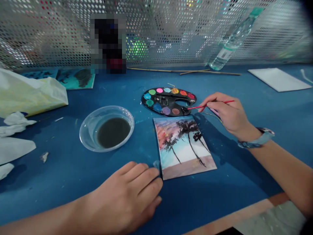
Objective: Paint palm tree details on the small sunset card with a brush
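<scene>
My right hand [226, 112] pinches a thin red paintbrush [201, 107], its tip in the black paint well at the lower right of an oval black palette [160, 98]. Below the palette lies a small painting [179, 147] of dark palm trees over a pink and light blue sky. Beside its lower left edge rests my left hand [132, 192], fingers together and curled; nothing shows in it, though its palm side is hidden. A clear plastic bowl [89, 130] of dark water stands left of the painting.
Crumpled tissues [18, 124] and a white and yellow bag [31, 94] lie at the left, near teal paintings [75, 78]. Thin sticks [168, 70] lie along the perforated metal screen [171, 32]. A plastic bottle [226, 52] leans there; a white panel [278, 78] lies at the right.
</scene>
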The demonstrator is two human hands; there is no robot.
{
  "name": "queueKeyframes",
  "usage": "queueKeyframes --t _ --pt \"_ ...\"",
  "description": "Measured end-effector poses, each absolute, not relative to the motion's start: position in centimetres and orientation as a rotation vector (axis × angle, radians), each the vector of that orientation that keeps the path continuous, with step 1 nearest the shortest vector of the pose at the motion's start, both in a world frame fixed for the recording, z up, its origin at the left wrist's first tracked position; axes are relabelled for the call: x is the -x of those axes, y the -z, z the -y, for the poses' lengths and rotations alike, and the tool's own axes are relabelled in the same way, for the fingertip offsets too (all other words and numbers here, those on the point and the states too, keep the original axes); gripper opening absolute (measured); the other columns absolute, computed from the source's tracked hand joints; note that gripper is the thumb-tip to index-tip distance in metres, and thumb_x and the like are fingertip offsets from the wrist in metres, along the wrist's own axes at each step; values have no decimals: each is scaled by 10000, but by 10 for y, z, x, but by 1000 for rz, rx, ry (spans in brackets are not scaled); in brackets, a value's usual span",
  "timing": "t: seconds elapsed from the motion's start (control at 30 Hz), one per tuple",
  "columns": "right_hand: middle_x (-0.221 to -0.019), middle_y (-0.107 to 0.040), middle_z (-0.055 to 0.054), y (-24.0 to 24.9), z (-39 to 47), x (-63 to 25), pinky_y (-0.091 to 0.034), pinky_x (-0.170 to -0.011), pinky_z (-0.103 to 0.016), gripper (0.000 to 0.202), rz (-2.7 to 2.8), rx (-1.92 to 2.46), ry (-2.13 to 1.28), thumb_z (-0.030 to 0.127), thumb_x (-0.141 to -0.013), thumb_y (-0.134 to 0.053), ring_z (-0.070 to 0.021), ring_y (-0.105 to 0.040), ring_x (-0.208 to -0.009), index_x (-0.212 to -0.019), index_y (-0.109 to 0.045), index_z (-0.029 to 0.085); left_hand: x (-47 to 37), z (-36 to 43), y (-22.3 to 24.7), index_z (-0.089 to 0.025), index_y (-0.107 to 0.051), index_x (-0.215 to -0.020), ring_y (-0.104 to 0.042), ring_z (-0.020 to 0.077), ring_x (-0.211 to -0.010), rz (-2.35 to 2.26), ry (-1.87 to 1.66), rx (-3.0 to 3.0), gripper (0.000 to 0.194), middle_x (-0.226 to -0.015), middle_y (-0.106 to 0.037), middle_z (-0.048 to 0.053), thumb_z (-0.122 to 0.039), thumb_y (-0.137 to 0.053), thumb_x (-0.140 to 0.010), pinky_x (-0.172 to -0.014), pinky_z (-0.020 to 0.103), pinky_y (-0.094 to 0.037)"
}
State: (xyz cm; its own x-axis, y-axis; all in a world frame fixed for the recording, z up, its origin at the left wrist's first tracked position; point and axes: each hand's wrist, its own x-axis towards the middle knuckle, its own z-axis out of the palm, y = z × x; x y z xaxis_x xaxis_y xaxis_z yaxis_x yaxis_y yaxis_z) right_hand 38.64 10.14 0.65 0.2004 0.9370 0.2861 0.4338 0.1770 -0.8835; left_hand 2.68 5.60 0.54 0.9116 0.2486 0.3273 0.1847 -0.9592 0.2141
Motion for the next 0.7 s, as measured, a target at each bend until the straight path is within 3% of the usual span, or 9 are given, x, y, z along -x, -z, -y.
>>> queueKeyframes --t 0.27,0.7 --pt "-712 -692 -18 -4 -107 -390 -457 -795 -377 159 1390 1455 -613 189 -830 -591 -179 -639 -739 -728 -706 229 -29 -61 -10 -194 -688 -1113 -627 173 -1031 -284 -521 -2904 319 -1185 -716 -25 -315 -396 -1071 -940 341 -407" --pt "-744 -710 3 -5 -99 -378 -447 -829 -383 184 1497 1532 -533 219 -882 -588 -191 -638 -781 -764 -722 265 -28 -58 -8 -221 -682 -1086 -621 164 -1098 -298 -503 -2922 302 -1223 -709 -47 -334 -402 -1075 -956 335 -409"
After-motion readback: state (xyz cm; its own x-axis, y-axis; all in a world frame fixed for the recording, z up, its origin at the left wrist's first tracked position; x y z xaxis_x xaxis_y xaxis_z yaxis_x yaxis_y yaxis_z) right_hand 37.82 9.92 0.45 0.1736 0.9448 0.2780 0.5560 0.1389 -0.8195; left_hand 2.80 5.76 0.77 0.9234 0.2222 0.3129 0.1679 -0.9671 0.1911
